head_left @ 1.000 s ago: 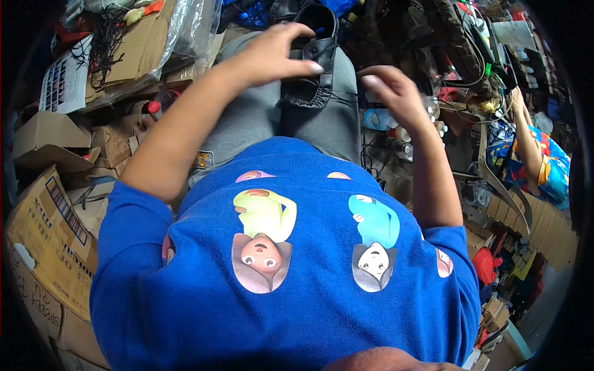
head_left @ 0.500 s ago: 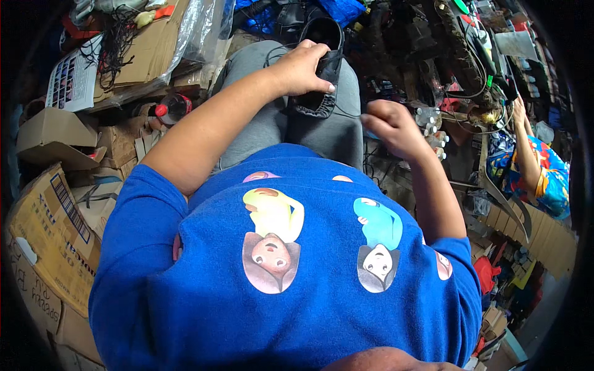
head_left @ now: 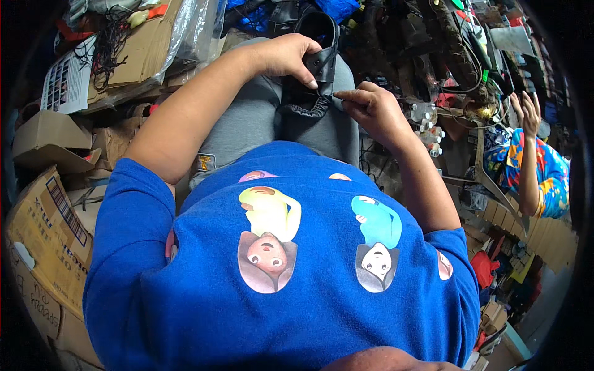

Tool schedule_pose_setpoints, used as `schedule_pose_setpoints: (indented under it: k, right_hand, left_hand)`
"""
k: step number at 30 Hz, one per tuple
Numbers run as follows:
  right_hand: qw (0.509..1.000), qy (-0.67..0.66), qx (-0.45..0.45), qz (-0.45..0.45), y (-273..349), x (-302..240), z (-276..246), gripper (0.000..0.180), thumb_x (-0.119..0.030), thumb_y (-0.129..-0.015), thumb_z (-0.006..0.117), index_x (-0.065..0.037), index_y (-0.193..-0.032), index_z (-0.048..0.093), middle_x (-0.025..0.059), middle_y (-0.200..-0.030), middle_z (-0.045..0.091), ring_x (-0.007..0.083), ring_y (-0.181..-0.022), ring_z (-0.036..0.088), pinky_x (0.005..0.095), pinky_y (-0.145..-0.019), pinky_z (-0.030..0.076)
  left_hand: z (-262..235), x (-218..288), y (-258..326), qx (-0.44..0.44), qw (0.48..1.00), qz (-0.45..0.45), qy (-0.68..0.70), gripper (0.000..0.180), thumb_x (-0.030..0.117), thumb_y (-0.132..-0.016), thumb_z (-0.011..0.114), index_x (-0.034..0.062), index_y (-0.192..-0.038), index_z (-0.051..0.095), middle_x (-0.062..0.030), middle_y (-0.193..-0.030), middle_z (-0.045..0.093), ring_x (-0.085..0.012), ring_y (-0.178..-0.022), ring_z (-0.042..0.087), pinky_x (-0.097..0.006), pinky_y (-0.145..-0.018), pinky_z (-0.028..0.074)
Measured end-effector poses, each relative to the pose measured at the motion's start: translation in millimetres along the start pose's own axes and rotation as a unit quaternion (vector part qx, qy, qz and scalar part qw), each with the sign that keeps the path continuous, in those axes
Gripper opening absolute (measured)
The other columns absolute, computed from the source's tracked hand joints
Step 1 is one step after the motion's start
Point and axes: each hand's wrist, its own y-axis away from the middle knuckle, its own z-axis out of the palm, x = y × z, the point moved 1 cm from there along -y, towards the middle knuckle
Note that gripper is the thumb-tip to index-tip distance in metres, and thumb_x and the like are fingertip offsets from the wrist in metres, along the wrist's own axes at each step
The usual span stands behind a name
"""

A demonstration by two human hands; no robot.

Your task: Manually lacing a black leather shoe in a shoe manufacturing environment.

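Note:
A black shoe upper [head_left: 320, 69] rests across my grey-trousered thighs, its gathered, puckered edge toward me. My left hand [head_left: 291, 59] is closed on its left side, with the thumb on the near part and the fingers around the far part. Close to the upper's right edge is my right hand [head_left: 374, 108], the index finger stretched toward the edge and the other fingers curled. Whatever the right fingers pinch is too small to make out.
At left lie cardboard boxes [head_left: 52, 142], flattened cardboard under clear plastic [head_left: 179, 49] and a tangle of black cords [head_left: 110, 59]. Small clear bottles [head_left: 427, 127] stand at right. Beyond them sits another person in a colourful shirt [head_left: 547, 167], one hand raised.
My right hand has moved left and forward to the upper's edge; the thread seen near it before no longer shows clearly. My left hand keeps its hold. The other person's hand opened.

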Motion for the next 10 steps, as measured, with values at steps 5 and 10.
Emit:
schedule_pose_setpoints:
  k: [5, 10]
  right_hand:
    - [0.999, 0.043, -0.001, -0.003, -6, -6, -3, 0.025, -0.007, -0.073, 0.066, -0.012, -0.096, 0.072, 0.0127, -0.078, 0.061, 0.0293, -0.074, 0.063, 0.0381, -0.068, 0.052]
    - [0.994, 0.103, -0.028, 0.013, -12, -14, -7, 0.02, -0.012, -0.074, 0.066, -0.013, -0.093, 0.073, 0.0145, -0.083, 0.064, 0.029, -0.079, 0.065, 0.0365, -0.071, 0.053]
  left_hand:
    - [2, -12, -4, -0.019, 0.998, 0.037, 0.045, 0.042, 0.002, -0.067, 0.076, 0.0003, -0.106, 0.06, -0.0026, -0.096, 0.067, -0.0107, -0.091, 0.06, -0.027, -0.085, 0.048]
    - [1, -12, -5, -0.047, 0.997, 0.048, 0.046, 0.043, -0.001, -0.069, 0.074, 0.001, -0.11, 0.06, -0.0025, -0.099, 0.067, -0.0108, -0.092, 0.06, -0.028, -0.088, 0.047]
